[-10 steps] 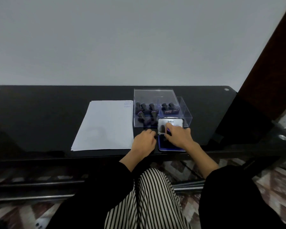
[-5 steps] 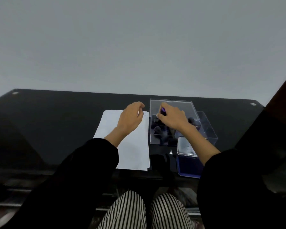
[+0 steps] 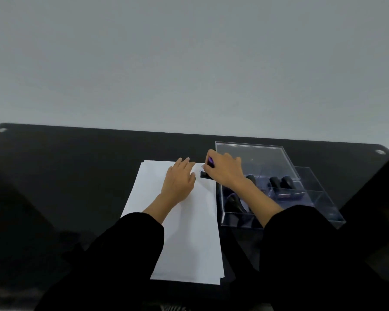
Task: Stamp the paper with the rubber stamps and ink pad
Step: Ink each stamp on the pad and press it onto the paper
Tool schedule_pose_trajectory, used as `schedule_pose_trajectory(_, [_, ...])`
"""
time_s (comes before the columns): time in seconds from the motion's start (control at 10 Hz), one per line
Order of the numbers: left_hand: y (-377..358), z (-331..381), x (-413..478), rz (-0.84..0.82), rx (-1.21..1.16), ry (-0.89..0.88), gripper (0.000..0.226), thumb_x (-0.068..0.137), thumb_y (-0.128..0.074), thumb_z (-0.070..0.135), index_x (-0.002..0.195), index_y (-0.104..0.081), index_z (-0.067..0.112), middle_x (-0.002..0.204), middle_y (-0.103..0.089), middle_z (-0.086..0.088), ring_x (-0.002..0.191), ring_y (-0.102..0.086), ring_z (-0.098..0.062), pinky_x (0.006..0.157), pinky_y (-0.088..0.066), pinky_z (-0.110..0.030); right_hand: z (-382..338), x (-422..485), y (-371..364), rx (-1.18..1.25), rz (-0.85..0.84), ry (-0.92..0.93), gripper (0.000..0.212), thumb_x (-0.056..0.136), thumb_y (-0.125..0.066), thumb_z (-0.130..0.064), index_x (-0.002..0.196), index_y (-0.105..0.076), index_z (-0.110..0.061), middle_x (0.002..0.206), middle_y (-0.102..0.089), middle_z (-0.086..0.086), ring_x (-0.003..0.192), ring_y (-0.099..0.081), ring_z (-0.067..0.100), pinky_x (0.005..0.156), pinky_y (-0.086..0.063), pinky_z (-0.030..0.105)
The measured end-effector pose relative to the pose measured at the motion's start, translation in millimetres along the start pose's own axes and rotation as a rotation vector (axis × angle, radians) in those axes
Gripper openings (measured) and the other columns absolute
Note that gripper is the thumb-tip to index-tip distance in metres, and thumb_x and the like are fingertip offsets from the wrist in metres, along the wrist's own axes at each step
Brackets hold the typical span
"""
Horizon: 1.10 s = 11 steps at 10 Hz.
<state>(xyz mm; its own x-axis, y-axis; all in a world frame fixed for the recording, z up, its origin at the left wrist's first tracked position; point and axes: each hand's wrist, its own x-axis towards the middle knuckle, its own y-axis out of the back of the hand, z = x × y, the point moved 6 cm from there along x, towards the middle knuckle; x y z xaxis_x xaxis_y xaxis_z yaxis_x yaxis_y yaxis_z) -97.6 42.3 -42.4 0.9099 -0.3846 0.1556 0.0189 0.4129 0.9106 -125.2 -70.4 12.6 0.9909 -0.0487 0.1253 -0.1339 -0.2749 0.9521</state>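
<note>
A white paper sheet [image 3: 189,232] lies on the black table [image 3: 65,176]. My left hand [image 3: 179,182] rests flat on the sheet's upper part, fingers straight. My right hand [image 3: 225,171] grips a dark rubber stamp [image 3: 206,173] with a purple top and holds it down on the paper's top right corner. Faint earlier prints show beside it. Several more dark stamps [image 3: 281,181] lie in the clear plastic box [image 3: 312,198] to the right. The ink pad is hidden from view.
The clear box has a raised lid [image 3: 256,158] at its back, close behind my right hand. A grey wall [image 3: 189,63] rises behind the table's far edge. My black sleeves cover the near table edge.
My right hand left the ink pad, passed over the box and brought the stamp down on the paper's top right corner. My left hand slid up the sheet. The view tilted upward.
</note>
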Motion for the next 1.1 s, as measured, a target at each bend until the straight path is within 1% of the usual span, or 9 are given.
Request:
schedule_pose_trajectory(0.1, [-15.4, -8.1, 2.8, -0.039, 0.101, 0.033, 0.047, 0.102, -0.025, 0.026, 0.148, -0.022, 0.016, 0.158, -0.013, -0.003, 0.147, -0.005, -0.022, 0.118, -0.009, -0.042, 1.1, 6.1, -8.5, -0.048, 0.004, -0.001, 0.011, 0.095, -0.042, -0.03, 0.093, -0.043, -0.019, 0.09, -0.054, 0.002, 0.101, -0.049, 0.024, 0.093, -0.03, 0.041])
schedule_pose_trajectory(0.2, [-24.2, -17.1, 0.2, -0.061, 0.147, 0.065, 0.049, 0.102, -0.023, 0.028, 0.149, -0.016, 0.017, 0.158, -0.009, -0.003, 0.147, -0.003, -0.022, 0.117, -0.005, -0.044, 0.7, 10.8, -11.0, -0.098, -0.004, -0.001, 0.014, 0.095, -0.043, -0.032, 0.097, -0.047, -0.018, 0.095, -0.059, 0.004, 0.103, -0.05, 0.024, 0.095, -0.029, 0.041])
schedule_pose_trajectory(0.3, [-27.8, -21.0, -2.1, -0.072, 0.174, 0.082, 0.05, 0.102, -0.02, 0.029, 0.15, -0.013, 0.017, 0.159, -0.008, -0.004, 0.147, -0.003, -0.022, 0.118, -0.003, -0.043, 0.7, 13.5, -13.7, -0.137, -0.016, 0.004, 0.012, 0.094, -0.044, -0.033, 0.091, -0.042, -0.022, 0.086, -0.052, 0.0, 0.103, -0.05, 0.024, 0.097, -0.027, 0.041])
schedule_pose_trajectory(0.4, [-26.1, -19.4, -2.7, -0.068, 0.18, 0.076, 0.05, 0.102, -0.02, 0.029, 0.15, -0.013, 0.017, 0.159, -0.008, -0.004, 0.147, -0.003, -0.022, 0.118, -0.003, -0.043, -0.3, 15.0, -16.7, -0.194, -0.021, 0.005, 0.015, 0.094, -0.044, -0.035, 0.098, -0.049, -0.021, 0.085, -0.05, -0.001, 0.105, -0.049, 0.023, 0.097, -0.027, 0.042])
schedule_pose_trajectory(0.5, [-26.1, -19.0, -3.3, -0.064, 0.187, 0.075, 0.05, 0.102, -0.02, 0.029, 0.15, -0.013, 0.017, 0.159, -0.008, -0.004, 0.147, -0.003, -0.022, 0.118, -0.004, -0.043, -0.8, 14.9, -18.7, -0.234, -0.009, 0.008, 0.02, 0.094, -0.044, -0.035, 0.105, -0.052, -0.02, 0.085, -0.049, -0.001, 0.106, -0.048, 0.023, 0.096, -0.027, 0.041])
schedule_pose_trajectory(0.8, [-26.8, -19.1, -2.9, -0.061, 0.19, 0.073, 0.05, 0.102, -0.02, 0.029, 0.15, -0.013, 0.017, 0.159, -0.008, -0.004, 0.147, -0.003, -0.022, 0.118, -0.003, -0.042, -3.6, 10.1, -22.1, -0.355, 0.022, 0.053, 0.024, 0.094, -0.042, -0.036, 0.103, -0.056, -0.019, 0.08, -0.047, 0.0, 0.106, -0.046, 0.022, 0.09, -0.029, 0.039])
schedule_pose_trajectory(1.0, [-28.5, -20.1, -2.6, -0.059, 0.195, 0.079, 0.05, 0.102, -0.019, 0.03, 0.15, -0.012, 0.017, 0.159, -0.008, -0.003, 0.147, -0.003, -0.021, 0.118, -0.002, -0.042, -5.4, 7.5, -21.5, -0.378, 0.031, 0.074, 0.025, 0.095, -0.041, -0.036, 0.103, -0.055, -0.018, 0.08, -0.046, 0.0, 0.105, -0.047, 0.023, 0.09, -0.029, 0.039])
schedule_pose_trajectory(1.1, [-29.2, -20.1, -2.4, -0.054, 0.202, 0.08, 0.05, 0.102, -0.019, 0.03, 0.15, -0.013, 0.017, 0.159, -0.008, -0.003, 0.147, -0.003, -0.021, 0.118, -0.003, -0.042, -6.0, 5.4, -21.9, -0.393, 0.031, 0.087, 0.025, 0.095, -0.04, -0.037, 0.104, -0.054, -0.017, 0.082, -0.045, 0.001, 0.107, -0.046, 0.023, 0.092, -0.029, 0.04])
